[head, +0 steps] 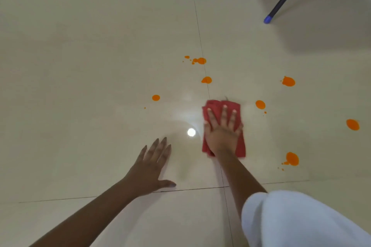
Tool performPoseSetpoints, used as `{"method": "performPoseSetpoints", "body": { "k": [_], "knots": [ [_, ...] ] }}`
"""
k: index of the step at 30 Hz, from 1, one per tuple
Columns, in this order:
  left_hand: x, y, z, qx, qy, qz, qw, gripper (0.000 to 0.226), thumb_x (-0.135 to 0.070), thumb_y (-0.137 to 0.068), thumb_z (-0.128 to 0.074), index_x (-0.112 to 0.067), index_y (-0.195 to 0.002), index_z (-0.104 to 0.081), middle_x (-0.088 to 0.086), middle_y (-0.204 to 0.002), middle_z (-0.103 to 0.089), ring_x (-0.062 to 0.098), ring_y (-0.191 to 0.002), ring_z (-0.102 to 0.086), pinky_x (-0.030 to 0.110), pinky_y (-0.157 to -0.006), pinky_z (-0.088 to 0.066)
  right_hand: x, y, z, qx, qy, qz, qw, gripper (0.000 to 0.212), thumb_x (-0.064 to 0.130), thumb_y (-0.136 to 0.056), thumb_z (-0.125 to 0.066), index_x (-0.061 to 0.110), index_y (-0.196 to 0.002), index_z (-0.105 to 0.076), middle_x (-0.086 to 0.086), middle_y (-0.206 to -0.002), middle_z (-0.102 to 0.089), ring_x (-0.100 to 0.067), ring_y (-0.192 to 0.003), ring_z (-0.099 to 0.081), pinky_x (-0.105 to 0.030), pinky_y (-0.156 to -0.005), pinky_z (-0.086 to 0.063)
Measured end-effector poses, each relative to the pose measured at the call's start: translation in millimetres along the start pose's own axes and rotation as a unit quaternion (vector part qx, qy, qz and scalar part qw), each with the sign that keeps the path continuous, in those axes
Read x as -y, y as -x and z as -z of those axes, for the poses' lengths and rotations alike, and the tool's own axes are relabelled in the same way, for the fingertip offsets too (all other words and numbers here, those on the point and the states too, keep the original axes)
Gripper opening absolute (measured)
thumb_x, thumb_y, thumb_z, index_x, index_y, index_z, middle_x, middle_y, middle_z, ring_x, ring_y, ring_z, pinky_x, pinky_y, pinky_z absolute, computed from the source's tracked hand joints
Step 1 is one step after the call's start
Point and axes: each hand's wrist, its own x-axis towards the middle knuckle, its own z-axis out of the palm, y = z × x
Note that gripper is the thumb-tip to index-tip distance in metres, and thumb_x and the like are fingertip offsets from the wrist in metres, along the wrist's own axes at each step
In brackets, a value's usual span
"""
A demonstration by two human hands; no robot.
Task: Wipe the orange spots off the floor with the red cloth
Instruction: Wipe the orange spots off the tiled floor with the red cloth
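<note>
A folded red cloth [222,126] is pressed flat against the glossy cream tiled floor [100,66] by the right hand [221,130], whose palm is laid on top with the fingers [224,114] stretched forward and slightly spread; nothing is gripped, the cloth is only held down. The cloth's edges are blurred, so its exact folds cannot be made out. The left hand [152,168] is spread wide and set palm-down on the bare tile to the left of the cloth, apart from it, with the thumb pointed toward the tile seam. Orange spots [288,81] are scattered ahead of and to the right of the cloth; the nearest one [260,104] lies just beside its far right corner. A white-clothed knee [301,220] is seen at lower right, and a dark chair leg with a blue foot [268,19] at upper right.
</note>
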Motion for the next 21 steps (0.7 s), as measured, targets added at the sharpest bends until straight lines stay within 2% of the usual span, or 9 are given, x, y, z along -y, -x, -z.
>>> {"method": "performPoseSetpoints", "body": {
  "k": [3, 5, 7, 9, 11, 13, 15, 18, 21],
  "knots": [
    [5, -9, -6, -0.019, 0.04, 0.032, 0.998, 0.12, -0.093, -0.054, -0.006, -0.016, -0.143, 0.021, 0.004, -0.146, 0.037, 0.024, -0.138, 0.03, 0.04, -0.114, 0.012, 42, 19, -9, 0.013, -0.001, 0.144, 0.99, 0.05, 0.05, -0.096, -0.027, 0.047, -0.144, -0.018, -0.003, -0.159, -0.005, -0.033, -0.145, 0.002, -0.056, -0.112, 0.005],
    [9, -13, -8, -0.027, 0.07, 0.061, 0.995, 0.124, -0.096, -0.049, 0.002, -0.016, -0.14, 0.026, 0.003, -0.144, 0.04, 0.02, -0.136, 0.036, 0.038, -0.114, 0.014, 34, 65, -24, 0.003, 0.0, 0.206, 0.979, 0.048, 0.049, -0.095, -0.03, 0.047, -0.142, -0.025, 0.001, -0.158, -0.013, -0.031, -0.145, -0.008, -0.055, -0.114, 0.0],
    [17, -11, -12, -0.035, 0.077, 0.085, 0.993, 0.122, -0.096, -0.05, 0.004, -0.016, -0.14, 0.026, 0.003, -0.145, 0.04, 0.019, -0.134, 0.038, 0.038, -0.114, 0.014, -2, 99, -27, -0.019, 0.006, 0.187, 0.982, 0.049, 0.049, -0.092, -0.033, 0.048, -0.14, -0.029, 0.002, -0.155, -0.021, -0.03, -0.143, -0.02, -0.055, -0.112, -0.014],
    [25, -6, -14, -0.045, 0.063, 0.081, 0.994, 0.118, -0.093, -0.057, 0.001, -0.016, -0.143, 0.018, 0.005, -0.149, 0.034, 0.021, -0.137, 0.033, 0.039, -0.114, 0.013, -34, 83, -18, -0.04, 0.018, 0.133, 0.99, 0.05, 0.048, -0.09, -0.032, 0.046, -0.14, -0.032, 0.0, -0.154, -0.028, -0.031, -0.141, -0.025, -0.056, -0.109, -0.023],
    [36, -3, -13, -0.064, 0.058, 0.059, 0.995, 0.115, -0.091, -0.065, -0.008, -0.011, -0.148, -0.001, 0.008, -0.154, 0.018, 0.025, -0.142, 0.018, 0.043, -0.114, 0.004, -29, 33, -5, -0.042, 0.034, 0.079, 0.995, 0.05, 0.048, -0.093, -0.024, 0.045, -0.143, -0.025, -0.001, -0.156, -0.023, -0.032, -0.144, -0.017, -0.058, -0.111, -0.018],
    [52, -1, -11, -0.083, 0.072, 0.069, 0.992, 0.114, -0.09, -0.067, -0.011, -0.01, -0.148, -0.011, 0.007, -0.155, 0.011, 0.026, -0.143, 0.011, 0.045, -0.114, -0.001, 15, -14, 0, -0.021, 0.018, 0.059, 0.998, 0.05, 0.048, -0.096, -0.024, 0.045, -0.145, -0.017, -0.001, -0.159, -0.01, -0.031, -0.146, -0.003, -0.056, -0.113, -0.007],
    [69, 1, -10, -0.076, 0.09, 0.103, 0.988, 0.12, -0.093, -0.06, -0.005, -0.013, -0.148, -0.001, 0.003, -0.152, 0.022, 0.019, -0.141, 0.021, 0.043, -0.115, 0.005, 70, -20, -8, 0.004, 0.003, 0.116, 0.993, 0.05, 0.045, -0.095, -0.03, 0.044, -0.145, -0.02, 0.0, -0.159, -0.008, -0.03, -0.146, 0.0, -0.055, -0.113, -0.001],
    [81, 4, -9, -0.05, 0.078, 0.115, 0.989, 0.125, -0.095, -0.051, 0.005, -0.015, -0.146, 0.012, 0.002, -0.147, 0.034, 0.017, -0.138, 0.03, 0.04, -0.115, 0.01, 98, 39, -29, -0.008, -0.001, 0.245, 0.97, 0.048, 0.042, -0.093, -0.033, 0.041, -0.141, -0.034, 0.001, -0.156, -0.022, -0.029, -0.145, -0.014, -0.054, -0.113, -0.004],
    [87, 8, -10, -0.066, 0.113, 0.129, 0.983, 0.123, -0.095, -0.055, -0.002, -0.016, -0.148, 0.006, 0.0, -0.15, 0.03, 0.016, -0.139, 0.029, 0.038, -0.114, 0.012, 56, 69, -31, -0.027, 0.008, 0.227, 0.973, 0.048, 0.042, -0.091, -0.034, 0.043, -0.138, -0.036, 0.004, -0.153, -0.028, -0.027, -0.142, -0.025, -0.053, -0.111, -0.015]
  ]
}}
